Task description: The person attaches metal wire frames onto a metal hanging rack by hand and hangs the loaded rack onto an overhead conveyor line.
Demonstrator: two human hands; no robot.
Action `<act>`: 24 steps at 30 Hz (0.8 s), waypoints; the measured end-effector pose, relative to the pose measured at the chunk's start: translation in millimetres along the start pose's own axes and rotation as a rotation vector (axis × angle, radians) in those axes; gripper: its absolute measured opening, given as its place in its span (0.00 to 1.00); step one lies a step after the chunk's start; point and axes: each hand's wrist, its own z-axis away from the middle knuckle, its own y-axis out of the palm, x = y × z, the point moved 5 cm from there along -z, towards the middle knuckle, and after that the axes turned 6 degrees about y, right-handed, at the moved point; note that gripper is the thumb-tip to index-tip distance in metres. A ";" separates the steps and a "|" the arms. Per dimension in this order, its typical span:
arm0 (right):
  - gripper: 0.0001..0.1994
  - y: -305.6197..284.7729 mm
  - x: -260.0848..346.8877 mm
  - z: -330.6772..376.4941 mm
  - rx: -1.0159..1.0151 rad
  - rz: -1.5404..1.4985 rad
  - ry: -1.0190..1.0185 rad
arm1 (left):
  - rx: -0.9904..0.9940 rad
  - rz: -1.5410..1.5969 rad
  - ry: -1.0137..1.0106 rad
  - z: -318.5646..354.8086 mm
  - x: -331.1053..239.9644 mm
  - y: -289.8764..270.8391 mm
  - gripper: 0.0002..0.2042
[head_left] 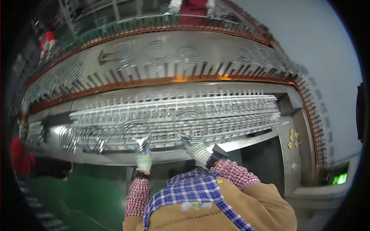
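Both my hands are gloved in white knit with greenish stripes, and they work at the near edge of a long rack of white bars (169, 104). My left hand (143, 156) has its fingers closed at the lower end of a shiny curved metal wire piece (135, 126), whose nested arcs rise over the rack. My right hand (197, 151) is tilted inward, its fingers closed at the foot of a similar curved wire piece (188, 114). Blur softens the fingertips of both hands. Left of my left hand, more looped wire pieces (94, 139) lean against the rack.
Beyond the rack runs a slatted conveyor (162, 80) with orange edging, curving down at the right. A steel panel (111, 54) behind it shows looped pieces. Yellow small parts (293, 138) lie on a right-hand ledge. Co-workers stand far left (23, 158) and across (192, 11).
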 end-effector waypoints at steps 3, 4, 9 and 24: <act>0.32 35.6 -21.7 -12.5 0.136 0.131 0.061 | 0.126 -0.121 0.013 -14.3 -17.8 -15.4 0.24; 0.33 32.0 -13.1 -7.5 0.125 0.209 0.041 | 0.108 -0.324 0.126 -14.5 -24.0 -17.0 0.25; 0.26 18.8 -7.6 -3.0 -0.024 0.233 -0.145 | 0.027 -0.173 -0.071 -16.2 -24.2 -16.1 0.22; 0.17 -208.8 -350.4 -86.1 -0.286 -0.850 0.355 | -0.414 0.522 -0.605 -32.6 -29.4 -5.1 0.15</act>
